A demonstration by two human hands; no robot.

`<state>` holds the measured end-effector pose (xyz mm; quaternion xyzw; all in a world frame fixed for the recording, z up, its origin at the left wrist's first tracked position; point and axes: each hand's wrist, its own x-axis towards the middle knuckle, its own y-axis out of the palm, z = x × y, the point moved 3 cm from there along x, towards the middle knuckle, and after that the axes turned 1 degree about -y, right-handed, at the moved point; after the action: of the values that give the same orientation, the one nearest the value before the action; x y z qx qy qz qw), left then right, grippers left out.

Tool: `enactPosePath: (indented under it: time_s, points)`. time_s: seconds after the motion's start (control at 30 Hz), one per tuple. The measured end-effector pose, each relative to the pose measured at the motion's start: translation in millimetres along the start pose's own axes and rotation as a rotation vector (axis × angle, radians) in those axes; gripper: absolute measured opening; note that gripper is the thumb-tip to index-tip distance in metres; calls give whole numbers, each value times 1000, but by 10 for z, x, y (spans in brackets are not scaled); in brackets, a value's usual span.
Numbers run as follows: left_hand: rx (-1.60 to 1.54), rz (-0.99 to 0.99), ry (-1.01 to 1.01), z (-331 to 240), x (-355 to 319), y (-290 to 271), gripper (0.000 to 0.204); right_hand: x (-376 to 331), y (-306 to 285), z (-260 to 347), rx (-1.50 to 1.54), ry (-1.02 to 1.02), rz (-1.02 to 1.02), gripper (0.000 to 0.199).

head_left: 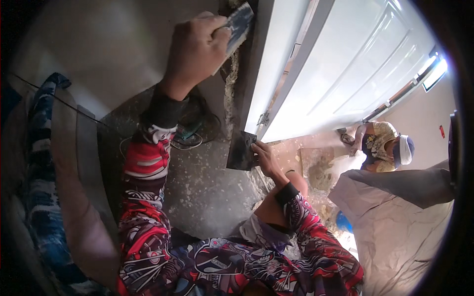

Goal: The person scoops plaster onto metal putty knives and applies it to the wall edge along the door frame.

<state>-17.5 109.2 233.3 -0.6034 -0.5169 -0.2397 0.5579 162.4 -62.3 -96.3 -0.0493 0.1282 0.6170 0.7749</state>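
My left hand (197,49) is raised at the top of the head view, its fingers wrapped round a putty knife with a wide, dark, smeared blade (240,23). That blade lies close to the rough strip of wall (230,84) beside the white door frame (264,59); whether it touches cannot be made out. Lower down, in front of the frame's hinge side, my right hand (267,159) grips a dark, flat, square plate (242,151) by its right edge. The plate's face looks smooth and carries little visible material.
A white panelled door (340,64) stands ajar on the right. Beyond it another person (380,145) crouches by a whitish plastic bag (346,163). Brown sheeting (400,237) covers something at lower right. Pale splatters dot the grey floor (202,187). Blue-and-white cloth (47,197) hangs at left.
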Motion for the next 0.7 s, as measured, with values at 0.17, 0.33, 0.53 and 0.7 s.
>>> enactPosePath:
  time_s: [0.17, 0.33, 0.53, 0.7]
  points:
    - [1, -23, 18, 17, 37, 54, 24, 65, -62, -135, -27, -21, 16, 27]
    - [-6, -19, 61, 153, -41, 41, 21, 24, 16, -35, -10, -13, 3, 27]
    - [-45, -136, -7, 68, -195, 21, 20, -68, 102, 121, 29, 43, 5, 26]
    - [33, -160, -112, -157, -589, 133, 15, 45, 12, -8, -7, -2, 28, 26]
